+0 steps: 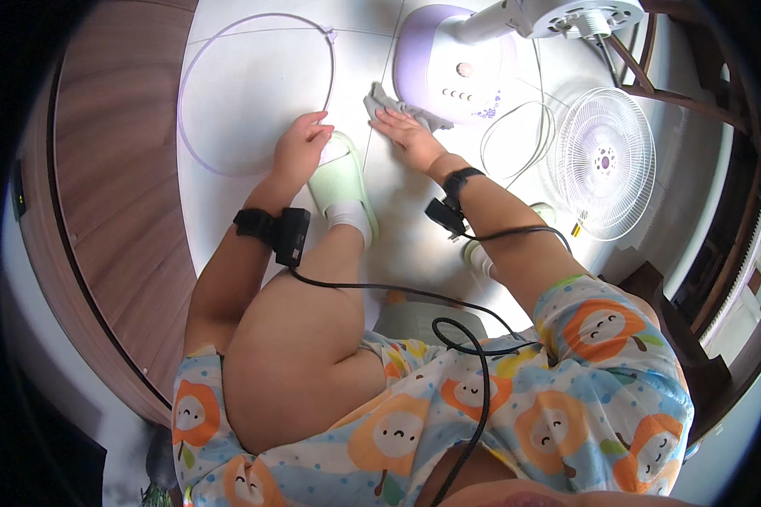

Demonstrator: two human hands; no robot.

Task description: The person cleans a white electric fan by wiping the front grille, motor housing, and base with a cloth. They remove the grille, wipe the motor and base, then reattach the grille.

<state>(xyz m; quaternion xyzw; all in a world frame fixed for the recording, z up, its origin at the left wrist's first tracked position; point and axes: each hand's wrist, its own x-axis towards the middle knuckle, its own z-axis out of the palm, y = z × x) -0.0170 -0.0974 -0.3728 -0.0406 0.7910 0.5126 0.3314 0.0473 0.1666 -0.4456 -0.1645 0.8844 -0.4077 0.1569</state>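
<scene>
My left hand [301,147] touches a thin purple plastic ring [193,66] that lies on the white tiled floor; its fingers are bent at the ring's right side, just above my green slipper [341,180]. Under my right hand [409,134] is a crumpled grey cloth [385,100], pressed flat with extended fingers beside the lower left edge of the purple and white fan base [428,70]. A white pole rises from that base to the fan's motor housing [586,19] at the top right, with its metal shaft bare.
A white wire fan grille [605,161] with a purple centre lies at the right. A white cord [482,149] coils on the floor near the base. Wooden panels [123,158] stand at the left, dark wooden furniture [685,104] at the right. Black cables run from both wrists across my lap.
</scene>
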